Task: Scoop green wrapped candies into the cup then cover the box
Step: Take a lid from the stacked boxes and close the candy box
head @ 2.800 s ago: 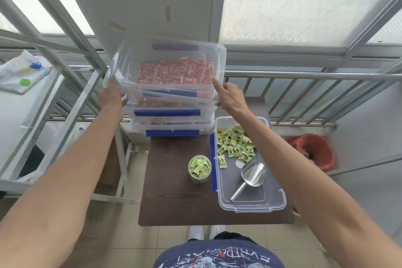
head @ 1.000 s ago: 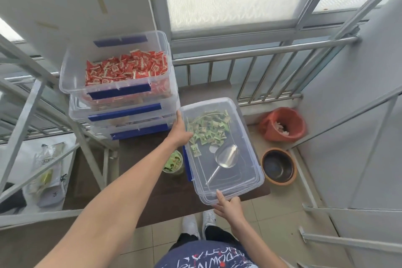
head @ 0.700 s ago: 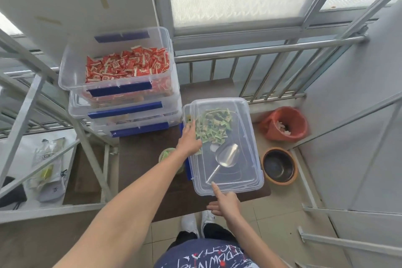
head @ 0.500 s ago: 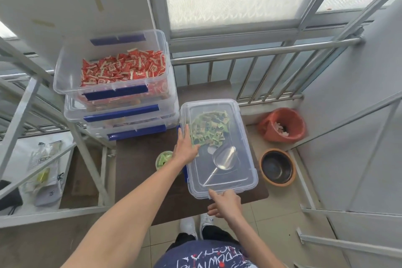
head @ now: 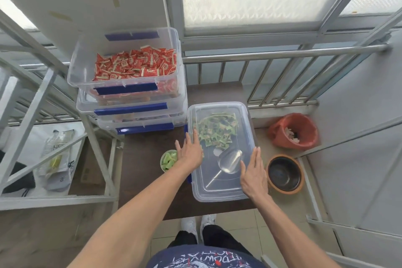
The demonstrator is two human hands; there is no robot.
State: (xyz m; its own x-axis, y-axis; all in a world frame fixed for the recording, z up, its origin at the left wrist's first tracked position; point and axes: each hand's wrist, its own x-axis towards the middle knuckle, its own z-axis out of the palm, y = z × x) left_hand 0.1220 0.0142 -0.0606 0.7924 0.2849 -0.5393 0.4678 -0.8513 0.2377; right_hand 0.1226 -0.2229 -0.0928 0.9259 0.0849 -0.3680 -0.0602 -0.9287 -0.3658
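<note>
A clear plastic box (head: 219, 191) stands on the right side of a dark brown table (head: 150, 183), with a clear lid on top of it. Through the lid I see green wrapped candies (head: 217, 129) at the far end and a metal scoop (head: 228, 162) in the middle. My left hand (head: 189, 151) lies flat on the lid's left edge, fingers spread. My right hand (head: 253, 175) lies flat on the lid's right edge. A small cup (head: 168, 160) filled with green candies stands just left of the box, beside my left wrist.
Three stacked clear boxes with blue latches (head: 130, 93) stand at the table's far left, the top one open and full of red candies (head: 134, 64). An orange bin (head: 293, 130) and a dark bowl (head: 283, 174) sit on the floor to the right. A metal railing (head: 282, 52) runs behind.
The clear lid has come down onto the green-candy box. My right hand moved from the near end to the lid's right edge, and both hands now lie flat on the lid.
</note>
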